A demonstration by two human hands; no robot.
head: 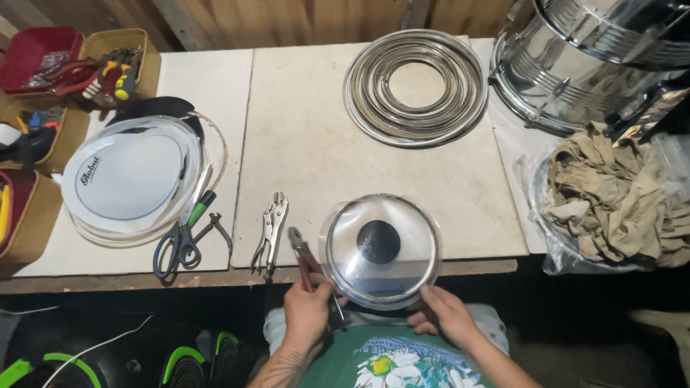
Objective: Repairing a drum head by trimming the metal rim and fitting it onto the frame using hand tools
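A pale, cream-coloured worktop of flat board panels (309, 144) fills the middle of the view, its panels butted together with thin dark seams between them and a worn brown wooden edge along the near side. Behind the worktop runs a wall of vertical brown wooden planks (287, 18), lit warmly from above. Left of the worktop stand tan cardboard-coloured storage bins (32, 215) and a dark red bin (32, 47) near the wall. Below the worktop's near edge the floor lies in deep shadow, too dark to tell its material. The light falls evenly on the worktop, and fades toward the right.
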